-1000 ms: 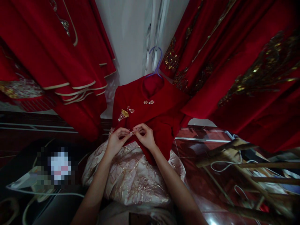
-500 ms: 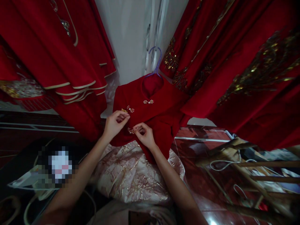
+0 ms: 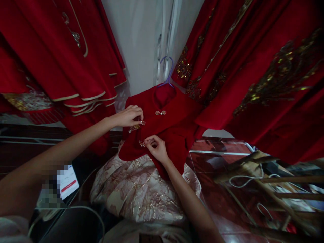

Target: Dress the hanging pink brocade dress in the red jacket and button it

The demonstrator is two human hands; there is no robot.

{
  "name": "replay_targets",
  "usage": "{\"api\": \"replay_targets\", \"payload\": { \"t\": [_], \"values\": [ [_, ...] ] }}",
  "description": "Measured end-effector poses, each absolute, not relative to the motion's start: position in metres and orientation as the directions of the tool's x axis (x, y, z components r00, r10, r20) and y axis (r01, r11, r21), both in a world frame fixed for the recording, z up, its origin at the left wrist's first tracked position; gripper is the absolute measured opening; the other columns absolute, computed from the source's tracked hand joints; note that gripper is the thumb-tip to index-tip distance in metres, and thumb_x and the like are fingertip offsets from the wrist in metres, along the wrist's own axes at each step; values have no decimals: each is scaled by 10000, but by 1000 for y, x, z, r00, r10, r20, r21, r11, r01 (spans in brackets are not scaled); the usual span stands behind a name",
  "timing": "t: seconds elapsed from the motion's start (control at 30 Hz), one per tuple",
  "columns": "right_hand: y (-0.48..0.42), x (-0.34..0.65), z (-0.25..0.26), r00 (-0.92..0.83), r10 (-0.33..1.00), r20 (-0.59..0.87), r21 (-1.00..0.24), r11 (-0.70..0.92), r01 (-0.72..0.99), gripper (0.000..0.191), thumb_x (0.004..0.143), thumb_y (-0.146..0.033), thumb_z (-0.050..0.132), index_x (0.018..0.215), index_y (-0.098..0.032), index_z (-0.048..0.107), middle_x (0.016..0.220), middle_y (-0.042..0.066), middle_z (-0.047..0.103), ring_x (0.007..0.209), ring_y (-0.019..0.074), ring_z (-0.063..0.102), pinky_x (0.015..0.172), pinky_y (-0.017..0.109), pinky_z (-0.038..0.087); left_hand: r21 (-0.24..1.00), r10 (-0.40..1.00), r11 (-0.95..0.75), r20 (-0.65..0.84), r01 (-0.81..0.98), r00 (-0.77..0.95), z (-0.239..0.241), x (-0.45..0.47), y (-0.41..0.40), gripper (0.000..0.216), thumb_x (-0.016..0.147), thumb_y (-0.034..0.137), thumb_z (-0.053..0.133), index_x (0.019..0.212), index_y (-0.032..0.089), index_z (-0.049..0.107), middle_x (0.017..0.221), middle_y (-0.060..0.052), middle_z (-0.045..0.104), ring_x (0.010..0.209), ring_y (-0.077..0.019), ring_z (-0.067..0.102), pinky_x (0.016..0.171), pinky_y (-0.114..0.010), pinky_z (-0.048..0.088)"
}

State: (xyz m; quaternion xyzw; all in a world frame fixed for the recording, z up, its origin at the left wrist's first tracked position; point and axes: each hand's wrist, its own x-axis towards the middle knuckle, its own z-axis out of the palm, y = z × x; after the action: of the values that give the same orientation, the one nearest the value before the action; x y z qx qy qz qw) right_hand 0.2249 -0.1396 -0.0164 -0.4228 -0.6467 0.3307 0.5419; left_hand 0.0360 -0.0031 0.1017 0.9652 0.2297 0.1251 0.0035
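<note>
Head view: a red garment (image 3: 165, 126) hangs from a purple hanger (image 3: 169, 75), directly in front of the person. The hanger hooks over a pale fitting in front of a pale upright surface (image 3: 136, 37). The garment's lower edge lies over pale floral fabric (image 3: 149, 192).

Left hand (image 3: 129, 116): positioned at the garment's left edge, below the shoulder corner. The fingers are bent and the thumb tip touches the upper clasp (image 3: 143, 123). From here I cannot tell whether the grip is closed on it. A gold fan-shaped ornament (image 3: 136, 127) sits just below this hand, partly covered.

Right hand (image 3: 157, 148): positioned above the lower edge. Thumb and forefinger are pinched together on the right end of the lower clasp (image 3: 141, 144). The two hands are apart, the left one higher.

A collar clasp (image 3: 160, 113) sits centrally under the neckline, clear of both hands.

Surroundings: red garments with pale trim (image 3: 76, 67) hang at left; red garments with gold sequins (image 3: 253, 98) hang at right. A lit screen (image 3: 69, 185), partly pixelated, lies beneath the left forearm.
</note>
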Motion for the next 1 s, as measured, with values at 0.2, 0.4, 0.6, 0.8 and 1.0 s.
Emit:
{"api": "replay_targets", "payload": {
  "t": [0.2, 0.4, 0.6, 0.8, 1.0],
  "values": [
    [-140, 226, -15, -50, 899, 436, -879, 437, 191, 126, 849, -299, 593, 863, -190, 654, 760, 8, 644, 636, 102, 564, 603, 212, 466, 106, 461, -887, 244, 449, 853, 102, 39, 1, 226, 893, 411, 554, 893, 193, 611, 834, -21, 617, 850, -176, 552, 923, -336, 348],
    [-141, 225, -13, -44, 901, 431, -883, 431, 183, 114, 840, -279, 595, 851, -182, 655, 765, 10, 646, 628, 99, 562, 599, 212, 466, 26, 475, -869, 326, 495, 817, 111, 68, -8, 354, 873, 478, 567, 1109, 214, 584, 1056, -66, 599, 970, -221, 521, 880, -356, 364],
    [-141, 226, -14, -47, 900, 434, -882, 434, 184, 106, 833, -265, 596, 855, -184, 660, 765, 12, 647, 640, 103, 571, 603, 215, 473, -122, 425, -837, 469, 533, 774, 106, 125, -9, 317, 921, 391, 513, 1136, 177, 605, 1184, -136, 556, 1100, -279, 471, 949, -447, 304],
    [-140, 226, -16, -46, 900, 434, -875, 433, 215, 113, 840, -272, 583, 866, -191, 657, 770, 8, 637, 649, 102, 568, 604, 212, 472, 29, 458, -868, 429, 495, 779, 108, 132, 8, 234, 883, 391, 591, 972, 197, 686, 983, -65, 684, 978, -223, 572, 894, -392, 326],
    [-142, 225, -14, -32, 900, 434, -873, 429, 230, 114, 834, -280, 587, 851, -189, 653, 769, 7, 638, 634, 98, 568, 599, 209, 475, 190, 429, -902, 511, 389, 745, 108, 124, 15, 247, 895, 399, 580, 986, 229, 734, 886, -36, 748, 779, -157, 650, 823, -321, 401]
  ]
}}
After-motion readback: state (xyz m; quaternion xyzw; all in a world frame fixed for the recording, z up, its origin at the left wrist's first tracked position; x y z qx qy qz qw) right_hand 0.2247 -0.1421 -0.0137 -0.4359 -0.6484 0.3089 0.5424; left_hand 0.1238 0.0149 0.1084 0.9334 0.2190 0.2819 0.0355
